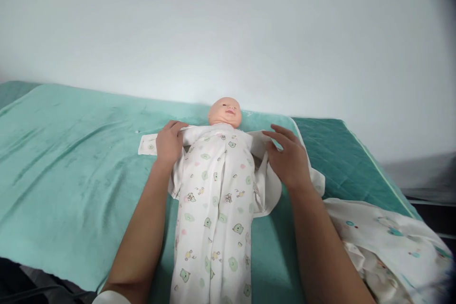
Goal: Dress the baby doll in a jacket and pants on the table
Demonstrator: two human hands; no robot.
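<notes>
A baby doll lies on its back, its head showing above a white swaddle wrap printed with green and pink figures. The wrap covers its body from the neck down; arms and legs are hidden. At the doll's shoulder on the left, my left hand is closed over a flap of the wrap, whose white end tab sticks out past the wrist. On the other side, my right hand has its fingers apart, the tips touching the opposite flap. That flap's far end shows beyond my wrist.
A light green blanket lies under the doll, over a darker green quilted pad at right. Crumpled white printed cloth is heaped near my right forearm. A white wall rises directly behind the doll's head.
</notes>
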